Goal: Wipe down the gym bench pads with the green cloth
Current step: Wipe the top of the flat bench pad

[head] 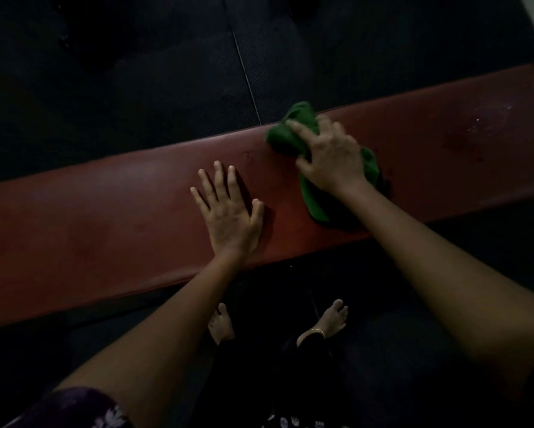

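Note:
A long dark red bench pad (105,217) runs across the view from lower left to upper right. My left hand (228,211) lies flat on the pad near its middle, fingers spread. To its right, my right hand (330,156) presses down on a bunched green cloth (285,134) on the pad, fingers partly curled over it. Part of the cloth trails out below the wrist toward the pad's near edge. Pale smudges show on the pad further right.
Dark rubber floor mats (166,72) with a seam lie beyond the bench. My bare feet (330,319) stand on the dark floor just in front of the pad's near edge. The room is dim.

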The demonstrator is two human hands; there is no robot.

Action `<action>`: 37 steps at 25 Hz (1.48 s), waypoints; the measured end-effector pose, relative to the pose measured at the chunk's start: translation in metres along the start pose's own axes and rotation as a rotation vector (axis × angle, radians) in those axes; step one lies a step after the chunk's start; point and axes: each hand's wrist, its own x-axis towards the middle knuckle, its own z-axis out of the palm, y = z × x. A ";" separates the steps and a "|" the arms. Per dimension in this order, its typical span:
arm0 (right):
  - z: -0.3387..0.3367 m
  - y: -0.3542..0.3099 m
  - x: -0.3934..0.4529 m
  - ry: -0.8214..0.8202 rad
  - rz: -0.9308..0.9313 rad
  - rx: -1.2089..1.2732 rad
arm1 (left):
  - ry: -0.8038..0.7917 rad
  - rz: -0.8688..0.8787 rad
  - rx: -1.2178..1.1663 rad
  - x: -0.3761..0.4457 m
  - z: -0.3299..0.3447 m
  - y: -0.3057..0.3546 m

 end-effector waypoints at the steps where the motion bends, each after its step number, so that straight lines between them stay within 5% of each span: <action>1: -0.002 0.022 0.004 0.008 0.144 0.025 | 0.003 -0.006 -0.002 0.000 0.000 0.000; 3: -0.007 0.054 0.005 0.031 0.483 0.143 | -0.001 -0.020 0.004 0.001 0.001 0.001; 5: -0.006 0.051 -0.005 0.069 0.594 0.147 | -0.024 -0.030 0.057 0.002 0.001 0.002; 11: 0.017 0.024 -0.076 0.133 -0.168 -0.007 | -0.083 -0.058 0.092 0.003 -0.004 0.004; 16: 0.005 0.083 -0.077 0.135 0.563 0.162 | -0.036 -0.052 -0.082 0.007 -0.011 0.041; 17: 0.005 0.074 -0.082 0.168 0.571 0.175 | -0.009 -0.017 -0.106 0.011 -0.009 0.055; 20: 0.020 0.061 -0.114 0.177 0.128 0.121 | -0.016 0.018 -0.200 0.025 0.006 0.100; 22: 0.019 0.096 -0.125 0.151 0.042 0.079 | -0.031 0.020 -0.148 0.025 0.020 0.119; 27: 0.004 0.151 -0.105 0.175 0.762 0.198 | 0.029 0.031 -0.019 0.022 0.036 0.123; 33: 0.009 0.124 -0.101 0.091 0.049 0.184 | 0.054 0.018 -0.015 0.023 0.037 0.125; 35: -0.001 0.162 -0.086 0.090 0.193 0.221 | 0.075 0.019 -0.014 0.023 0.038 0.126; 37: -0.007 0.184 -0.069 0.147 0.541 0.260 | 0.091 0.015 -0.014 0.024 0.040 0.126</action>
